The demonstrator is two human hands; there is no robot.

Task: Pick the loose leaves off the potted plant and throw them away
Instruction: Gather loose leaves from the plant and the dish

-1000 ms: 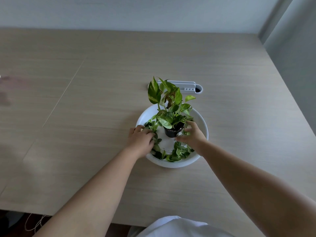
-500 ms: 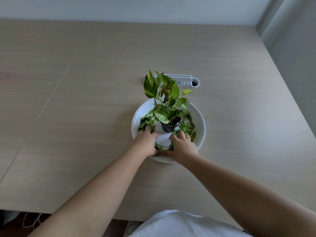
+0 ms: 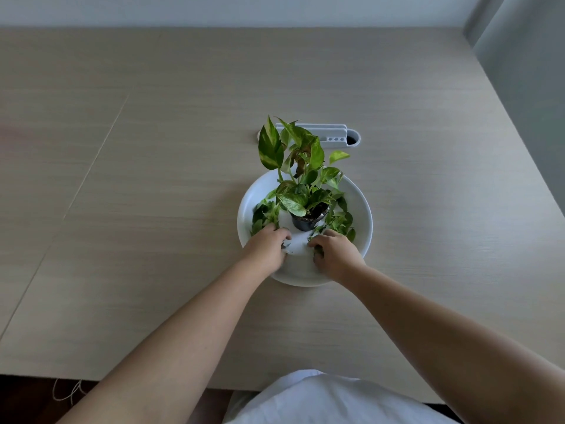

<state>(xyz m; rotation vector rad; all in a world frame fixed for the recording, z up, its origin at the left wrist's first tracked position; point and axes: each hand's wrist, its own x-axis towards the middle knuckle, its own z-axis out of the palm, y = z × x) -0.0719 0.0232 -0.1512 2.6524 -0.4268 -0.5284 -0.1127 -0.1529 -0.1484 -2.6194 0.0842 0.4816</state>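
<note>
A small potted plant [image 3: 301,182] with green and yellow leaves stands in a black pot [image 3: 307,221] in the middle of a round white dish [image 3: 362,209]. Loose green leaves lie in the dish to the left [image 3: 264,214] and to the right [image 3: 341,221] of the pot. My left hand [image 3: 266,249] rests in the dish's near left part, its fingers curled around loose leaves. On the near right side my right hand [image 3: 334,254] is closed on a clump of leaves. The dish floor between the two hands is bare.
A white desk organiser [image 3: 331,137] with small holes lies behind the plant. The dish sits on a wide light wooden table [image 3: 153,179]; its near edge is just above my white shirt [image 3: 321,399]. A grey wall [image 3: 526,71] borders the right side.
Both hands have slid toward the near side of the dish and closed, gathering leaves. The near floor of the dish, which held leaves a second ago, now shows white.
</note>
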